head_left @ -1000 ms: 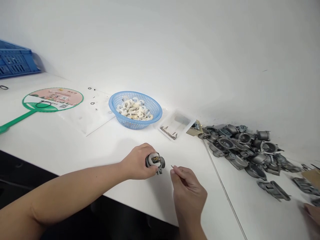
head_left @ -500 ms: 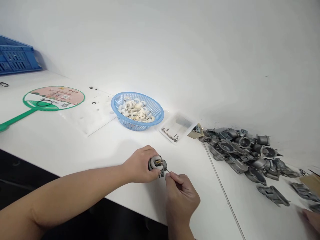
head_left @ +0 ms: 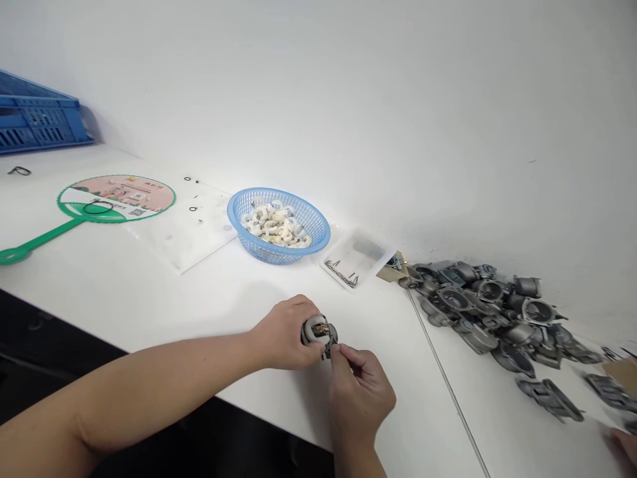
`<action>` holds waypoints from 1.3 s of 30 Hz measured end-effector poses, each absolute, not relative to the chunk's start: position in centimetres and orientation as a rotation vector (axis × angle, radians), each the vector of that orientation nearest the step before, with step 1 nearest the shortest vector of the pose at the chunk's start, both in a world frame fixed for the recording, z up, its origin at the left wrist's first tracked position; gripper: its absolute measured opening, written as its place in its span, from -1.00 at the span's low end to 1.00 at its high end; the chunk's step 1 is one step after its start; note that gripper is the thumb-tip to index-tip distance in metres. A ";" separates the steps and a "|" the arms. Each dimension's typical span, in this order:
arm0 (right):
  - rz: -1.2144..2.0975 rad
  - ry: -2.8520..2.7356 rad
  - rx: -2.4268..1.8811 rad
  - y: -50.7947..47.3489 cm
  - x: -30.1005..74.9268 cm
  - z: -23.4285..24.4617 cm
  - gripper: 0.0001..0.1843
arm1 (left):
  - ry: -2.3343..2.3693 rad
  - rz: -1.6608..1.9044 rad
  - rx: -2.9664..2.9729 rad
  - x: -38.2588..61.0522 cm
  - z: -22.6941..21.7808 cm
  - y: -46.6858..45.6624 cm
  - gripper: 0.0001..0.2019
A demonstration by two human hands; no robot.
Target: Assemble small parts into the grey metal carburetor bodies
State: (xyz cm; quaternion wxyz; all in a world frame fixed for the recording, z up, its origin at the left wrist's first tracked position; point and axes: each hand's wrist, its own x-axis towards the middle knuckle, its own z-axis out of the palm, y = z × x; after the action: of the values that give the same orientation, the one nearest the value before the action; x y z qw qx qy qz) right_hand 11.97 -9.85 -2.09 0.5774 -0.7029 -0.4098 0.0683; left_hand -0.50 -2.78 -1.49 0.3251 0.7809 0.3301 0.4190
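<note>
A: Your left hand (head_left: 286, 332) has its grip clamped round the small grey metal part (head_left: 318, 330), low over the tabletop (head_left: 149, 285), close to its near edge.

B: Your right hand (head_left: 361, 392) meets it from the near right. That grip is pressed together, thumb and forefinger touching the part's right side. What they pinch is too small to tell.

A: Beyond your hands, on the far side, sits the blue basket (head_left: 269, 252) of white rings (head_left: 273, 226), with the clear tray (head_left: 355, 257) just right of it.

B: The pile of grey castings (head_left: 492, 305) lies well to your right, and the green fan (head_left: 117, 196) far to your left. Another person's hand (head_left: 624, 441) shows at the near right edge.
</note>
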 end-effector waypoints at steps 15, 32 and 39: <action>0.190 -0.911 -1.667 -9.9 11.7 -1.9 -0.87 | 0.853 1.097 2.029 -0.6 -1.3 -2.9 -0.75; 0.099 -0.960 -1.676 -9.8 11.7 -2.2 -0.85 | 0.866 1.100 2.031 -0.6 -1.2 -2.9 -0.76; 0.063 -1.017 -1.649 -9.7 11.8 -2.5 -0.86 | 0.865 1.111 2.034 -0.6 -1.4 -2.8 -0.75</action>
State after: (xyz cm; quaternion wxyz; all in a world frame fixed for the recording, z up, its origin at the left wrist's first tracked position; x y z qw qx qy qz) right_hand 11.84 -9.74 -2.45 0.5662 -0.7012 -0.4325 0.0266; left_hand -0.57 -2.82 -1.40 0.3277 0.7768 0.3303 0.4244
